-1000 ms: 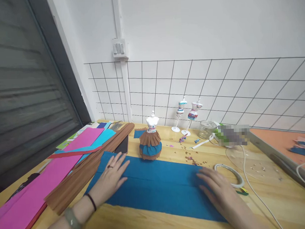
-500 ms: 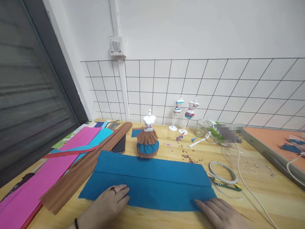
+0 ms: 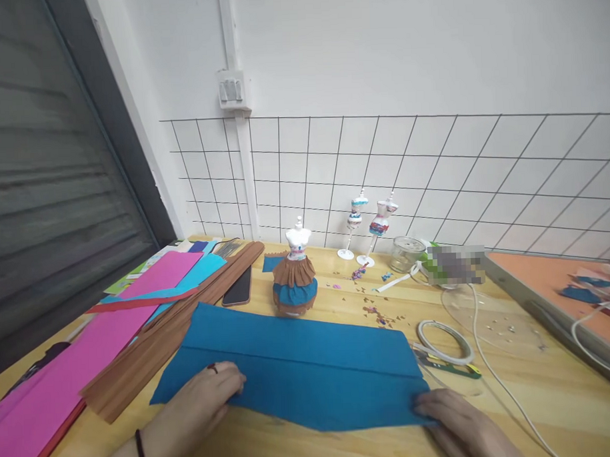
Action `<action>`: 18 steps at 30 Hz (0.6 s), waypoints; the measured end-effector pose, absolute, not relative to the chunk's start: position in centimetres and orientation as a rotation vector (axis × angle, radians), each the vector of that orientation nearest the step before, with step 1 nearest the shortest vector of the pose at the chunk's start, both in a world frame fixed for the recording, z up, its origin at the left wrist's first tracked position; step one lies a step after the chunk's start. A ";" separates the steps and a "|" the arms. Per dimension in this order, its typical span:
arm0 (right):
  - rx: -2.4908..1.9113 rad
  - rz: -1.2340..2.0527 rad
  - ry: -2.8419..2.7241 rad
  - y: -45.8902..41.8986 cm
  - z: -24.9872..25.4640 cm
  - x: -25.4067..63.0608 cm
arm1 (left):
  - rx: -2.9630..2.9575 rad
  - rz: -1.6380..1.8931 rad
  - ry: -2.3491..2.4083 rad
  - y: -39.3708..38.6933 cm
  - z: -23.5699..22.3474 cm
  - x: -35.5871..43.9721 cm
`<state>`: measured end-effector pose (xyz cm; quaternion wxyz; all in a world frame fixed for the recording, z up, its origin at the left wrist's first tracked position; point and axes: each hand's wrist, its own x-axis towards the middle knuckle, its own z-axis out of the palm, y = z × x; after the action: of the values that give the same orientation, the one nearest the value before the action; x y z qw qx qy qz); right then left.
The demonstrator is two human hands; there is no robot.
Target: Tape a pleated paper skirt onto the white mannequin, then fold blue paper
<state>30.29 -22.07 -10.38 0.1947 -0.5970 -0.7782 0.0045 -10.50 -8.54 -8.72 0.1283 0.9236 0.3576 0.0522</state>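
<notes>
The right hand [image 3: 454,416] is pinching the blue crepe-paper sheet [image 3: 310,371] at its near right corner; the left hand [image 3: 211,395] is resting, fingers bent, on the near edge, and whether it is pinching I cannot tell. The sheet is lying ahead of and between both, its long axis running left to right. Beyond it, a miniature dress form [image 3: 295,272] is standing on the bench [image 3: 272,446].

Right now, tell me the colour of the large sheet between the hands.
The sheet is blue, shown in the head view.
</notes>
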 end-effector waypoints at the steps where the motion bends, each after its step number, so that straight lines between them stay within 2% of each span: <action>1: -1.716 0.102 -2.131 -22.0 -10.2 30.4 | 2.645 0.157 1.070 -8.4 -8.5 -10.7; 5: -1.782 0.365 -1.963 -21.6 -10.1 31.3 | 2.532 0.241 1.070 -7.4 -7.7 -12.1; 10: -1.835 0.516 -1.763 -21.0 -11.0 31.8 | 2.227 0.256 1.265 -6.1 -6.8 -14.1; 18: -1.998 0.324 -1.755 -20.6 -11.6 31.3 | 2.035 0.362 1.434 -4.3 -7.7 -15.5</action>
<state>31.25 -20.58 -11.61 0.2292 -0.7259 -0.6376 0.1179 -15.53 -4.31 -7.72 0.3079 0.7696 0.5424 0.1367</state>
